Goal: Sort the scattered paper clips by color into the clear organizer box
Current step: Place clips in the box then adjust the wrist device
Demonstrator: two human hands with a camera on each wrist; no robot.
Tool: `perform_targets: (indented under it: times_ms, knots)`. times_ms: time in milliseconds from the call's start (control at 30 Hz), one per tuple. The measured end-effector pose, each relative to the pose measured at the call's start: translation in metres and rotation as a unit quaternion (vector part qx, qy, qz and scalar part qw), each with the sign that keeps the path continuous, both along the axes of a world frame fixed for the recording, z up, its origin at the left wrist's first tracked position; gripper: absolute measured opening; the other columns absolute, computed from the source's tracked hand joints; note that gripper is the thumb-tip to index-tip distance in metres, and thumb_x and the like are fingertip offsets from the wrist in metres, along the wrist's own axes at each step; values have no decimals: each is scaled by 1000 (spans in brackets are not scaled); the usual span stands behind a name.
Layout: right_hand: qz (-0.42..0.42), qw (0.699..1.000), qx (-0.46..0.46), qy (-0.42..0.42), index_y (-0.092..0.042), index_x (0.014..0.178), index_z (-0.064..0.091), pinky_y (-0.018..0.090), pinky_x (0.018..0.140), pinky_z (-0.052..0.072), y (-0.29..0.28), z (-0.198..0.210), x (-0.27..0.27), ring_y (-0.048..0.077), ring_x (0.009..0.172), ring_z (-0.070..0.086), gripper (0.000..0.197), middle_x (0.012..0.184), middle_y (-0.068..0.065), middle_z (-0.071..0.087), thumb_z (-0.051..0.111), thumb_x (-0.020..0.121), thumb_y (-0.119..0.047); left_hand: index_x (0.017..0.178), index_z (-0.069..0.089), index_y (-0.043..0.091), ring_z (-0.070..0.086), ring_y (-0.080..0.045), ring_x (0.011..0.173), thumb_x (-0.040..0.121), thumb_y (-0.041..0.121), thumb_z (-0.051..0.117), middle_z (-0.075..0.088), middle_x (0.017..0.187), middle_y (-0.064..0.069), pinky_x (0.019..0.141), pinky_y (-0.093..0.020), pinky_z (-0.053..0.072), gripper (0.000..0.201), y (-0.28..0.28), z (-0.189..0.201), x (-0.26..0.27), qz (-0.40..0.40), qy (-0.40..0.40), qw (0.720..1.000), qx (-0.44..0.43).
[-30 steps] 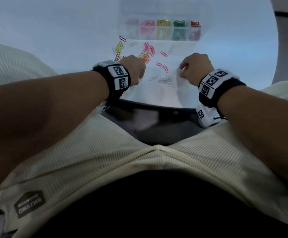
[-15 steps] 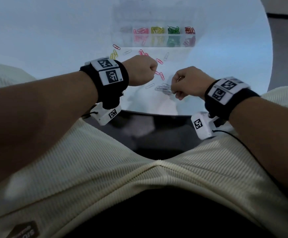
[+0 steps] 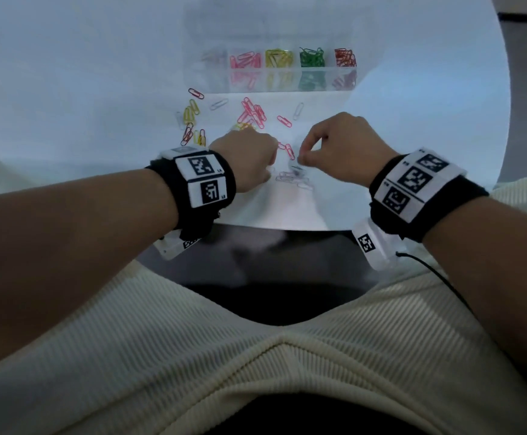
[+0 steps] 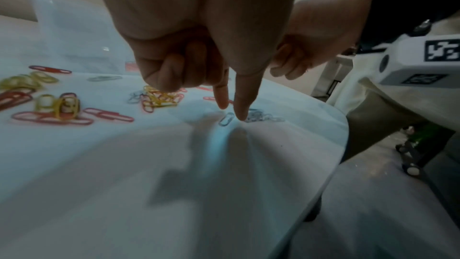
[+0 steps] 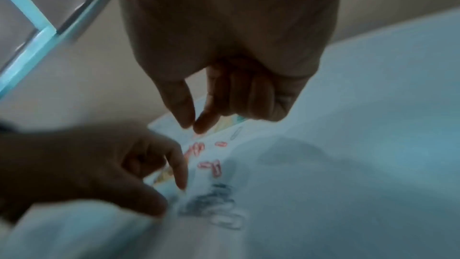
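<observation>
The clear organizer box (image 3: 287, 79) stands at the back of the white table, with pink (image 3: 245, 60), yellow (image 3: 278, 58), green (image 3: 311, 57) and red clips (image 3: 345, 58) in separate compartments. Loose pink, yellow and red clips (image 3: 252, 113) lie in front of it. A pile of silver clips (image 3: 293, 178) sits near the table's front edge. My left hand (image 4: 231, 111) points thumb and index finger down at the table, straddling one silver clip (image 4: 226, 119) beside the pile. My right hand (image 5: 193, 128) hovers above the pile, thumb and index tips together, with no clip visible between them.
The clips lie on a white sheet (image 3: 287, 211) that reaches the table's near edge (image 3: 255, 229). More yellow and red clips (image 3: 193, 127) are scattered left of my left hand. A single silver clip (image 3: 298, 110) lies beyond my right hand.
My left hand has come down and toward me to the silver pile. My right hand stays over the pile, its thumb and index finger now brought together.
</observation>
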State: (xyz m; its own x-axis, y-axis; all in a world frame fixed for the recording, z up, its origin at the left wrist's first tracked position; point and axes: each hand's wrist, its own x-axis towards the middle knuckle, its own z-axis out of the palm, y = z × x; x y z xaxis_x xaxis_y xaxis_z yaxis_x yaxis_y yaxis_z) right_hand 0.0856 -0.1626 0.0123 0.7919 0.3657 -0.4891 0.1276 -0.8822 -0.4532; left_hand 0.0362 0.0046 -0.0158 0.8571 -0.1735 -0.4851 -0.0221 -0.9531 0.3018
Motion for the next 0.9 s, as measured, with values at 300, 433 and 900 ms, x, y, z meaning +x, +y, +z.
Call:
perform_targets:
  times_ms: [300, 433, 900]
  knots:
    - [30, 995, -88, -39, -25, 82, 72, 27, 63, 43, 6, -24, -11, 22, 79, 63, 15, 86, 0, 67, 76, 75, -38, 88, 67, 10, 62, -32, 85, 80, 25, 63, 67, 91, -10, 74, -40, 55, 17, -6, 4, 4, 13, 21, 999, 27]
    - [7, 997, -72, -13, -19, 76, 69, 29, 66, 50, 5, -27, -10, 22, 79, 64, 19, 82, 2, 68, 77, 73, -36, 78, 59, 10, 59, -30, 77, 79, 30, 66, 62, 82, -9, 64, -34, 50, 21, -5, 6, 3, -1, 30, 998, 47]
    - [-140, 984, 93, 51, -19, 105, 71, 14, 52, 38, -8, -20, 9, 2, 54, 51, 20, 83, 0, 65, 72, 85, -19, 65, 42, 1, 42, -27, 63, 94, 18, 35, 48, 64, -8, 55, -29, 30, 34, 3, 21, 7, 110, 139, 983, -53]
